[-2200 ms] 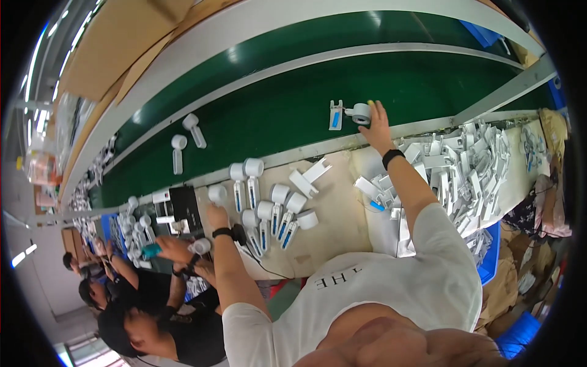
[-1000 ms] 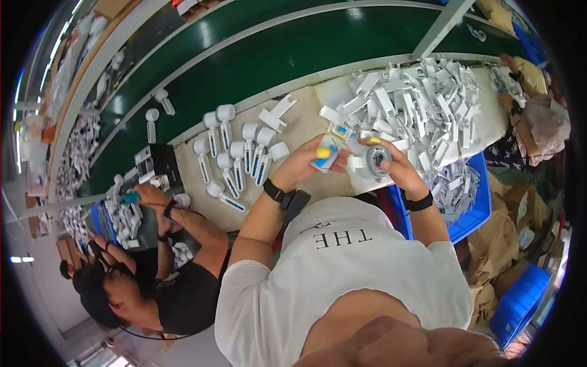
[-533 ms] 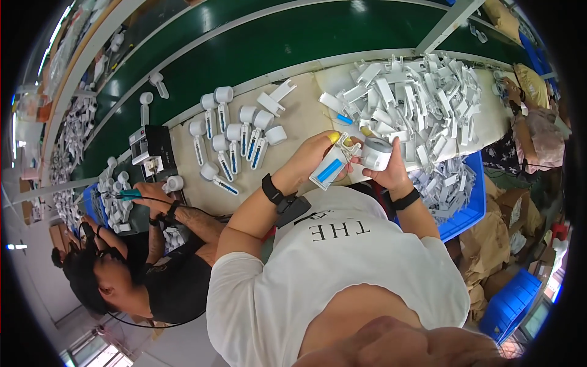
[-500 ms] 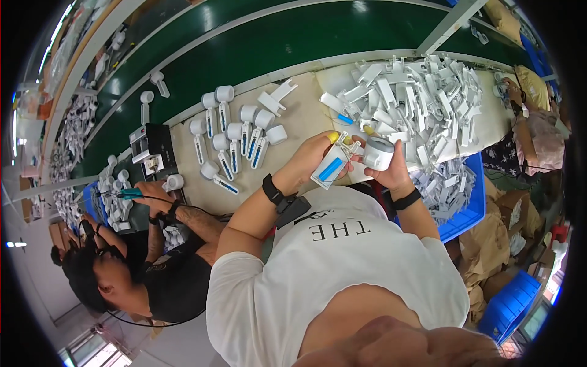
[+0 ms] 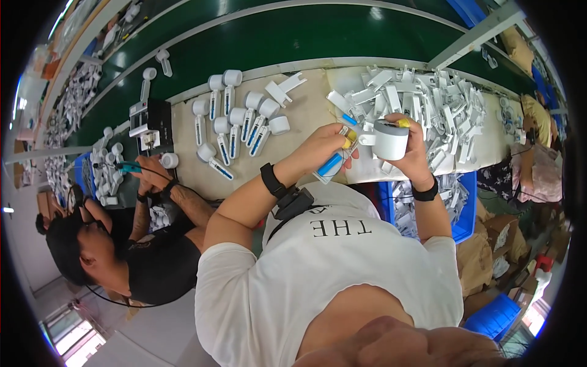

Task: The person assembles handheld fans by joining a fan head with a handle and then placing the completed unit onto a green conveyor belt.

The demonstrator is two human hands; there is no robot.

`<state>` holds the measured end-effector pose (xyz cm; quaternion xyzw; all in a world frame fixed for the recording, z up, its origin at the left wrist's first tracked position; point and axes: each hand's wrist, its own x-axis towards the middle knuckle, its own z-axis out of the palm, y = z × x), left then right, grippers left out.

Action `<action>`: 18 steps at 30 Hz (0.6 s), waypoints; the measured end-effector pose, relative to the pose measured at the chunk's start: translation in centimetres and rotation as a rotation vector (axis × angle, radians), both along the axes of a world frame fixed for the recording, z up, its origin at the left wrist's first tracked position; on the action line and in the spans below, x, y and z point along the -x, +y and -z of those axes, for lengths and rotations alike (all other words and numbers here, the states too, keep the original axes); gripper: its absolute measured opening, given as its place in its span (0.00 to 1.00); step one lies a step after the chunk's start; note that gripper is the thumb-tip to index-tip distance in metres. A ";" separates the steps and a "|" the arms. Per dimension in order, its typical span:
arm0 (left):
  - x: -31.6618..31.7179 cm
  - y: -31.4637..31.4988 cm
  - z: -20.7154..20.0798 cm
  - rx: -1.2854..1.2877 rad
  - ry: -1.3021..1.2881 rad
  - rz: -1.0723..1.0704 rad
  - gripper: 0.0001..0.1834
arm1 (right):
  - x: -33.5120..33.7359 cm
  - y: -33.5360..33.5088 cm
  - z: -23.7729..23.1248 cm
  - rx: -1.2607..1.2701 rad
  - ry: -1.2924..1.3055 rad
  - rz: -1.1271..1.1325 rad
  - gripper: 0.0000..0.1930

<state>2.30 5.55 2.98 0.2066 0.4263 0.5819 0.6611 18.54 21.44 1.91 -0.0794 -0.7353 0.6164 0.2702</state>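
My left hand (image 5: 323, 148) is closed on a white plastic handle shell with a blue cylindrical battery (image 5: 331, 164) in it. Yellow coverings show on some of my fingertips. In my right hand (image 5: 414, 158) is a white round housing (image 5: 389, 142) with a grey rim, gripped from its right side. The housing's short stub points left at the upper end of the handle; whether the two touch I cannot tell. Beyond my left hand, assembled white handled units (image 5: 251, 125) with round heads lie on the bench.
A large heap of white handle shells (image 5: 422, 110) covers the bench at right, beside a loose blue battery (image 5: 349, 120). Below the bench edge stands a blue crate (image 5: 468, 208) of white parts. At left, a co-worker's hand (image 5: 156, 174) works near a black-and-white machine (image 5: 150, 125).
My right hand has raised and tipped the round housing, so its side wall now faces me more. My left hand has turned the handle, now partly covered by fingers. The view has shifted slightly.
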 end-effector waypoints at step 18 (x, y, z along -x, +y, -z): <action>-0.2 0.0 0.6 -0.006 0.475 -0.067 0.08 | 0.7 2.4 -2.3 -0.829 -0.051 -0.072 0.26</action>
